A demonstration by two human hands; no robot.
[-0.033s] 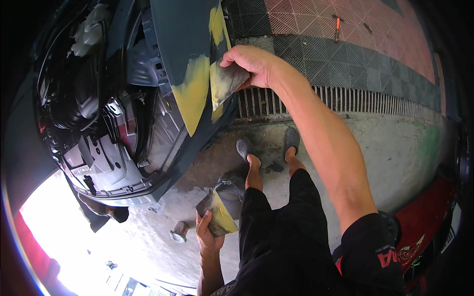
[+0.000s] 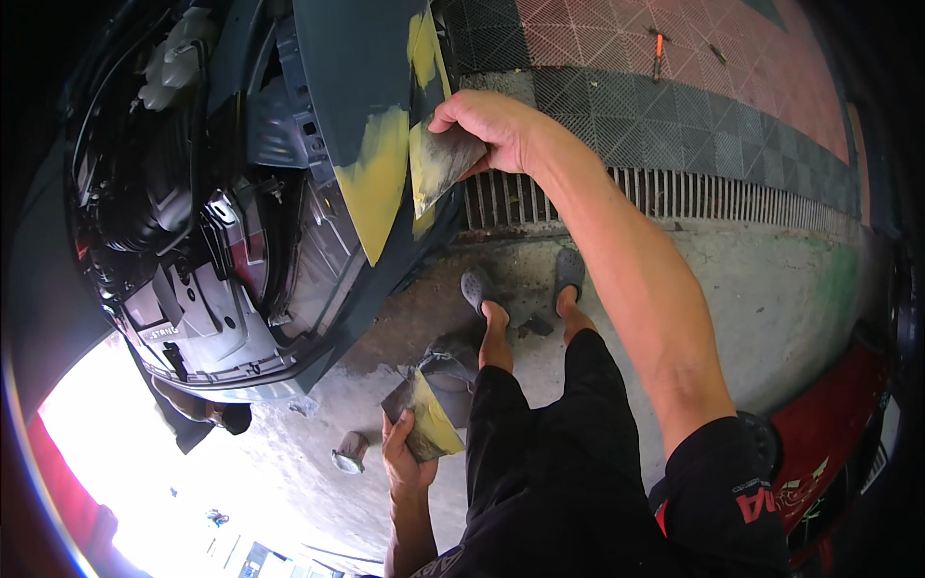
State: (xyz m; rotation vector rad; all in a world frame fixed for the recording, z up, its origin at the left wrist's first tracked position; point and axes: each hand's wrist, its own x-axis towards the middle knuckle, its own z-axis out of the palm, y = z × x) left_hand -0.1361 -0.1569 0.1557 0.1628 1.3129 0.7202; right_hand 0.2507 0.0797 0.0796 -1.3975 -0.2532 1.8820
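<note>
My right hand (image 2: 493, 127) is closed on a thin, wide putty spreader (image 2: 443, 166), grey and smeared with yellow filler, thumb on its top edge. It is at the side of a dark grey car fender (image 2: 356, 67); I cannot tell whether its blade touches. Yellow filler (image 2: 378, 178) covers the pointed end of the fender, with another patch (image 2: 422, 48) farther up. Lower down, my left hand (image 2: 405, 462) grips a flat square putty board (image 2: 403, 405), thumb on top and the other fingers mostly hidden beneath. A thick streak of yellow putty (image 2: 436, 419) lies across that board.
The exposed front structure (image 2: 212, 289) of the car fills the left. A bucket (image 2: 448, 364) and a small can (image 2: 350, 453) stand on the concrete near my legs. A drain grate (image 2: 674, 197) crosses beyond my feet. An orange-handled tool (image 2: 659, 56) lies on floor tiles; a red vehicle (image 2: 838, 433) is at right.
</note>
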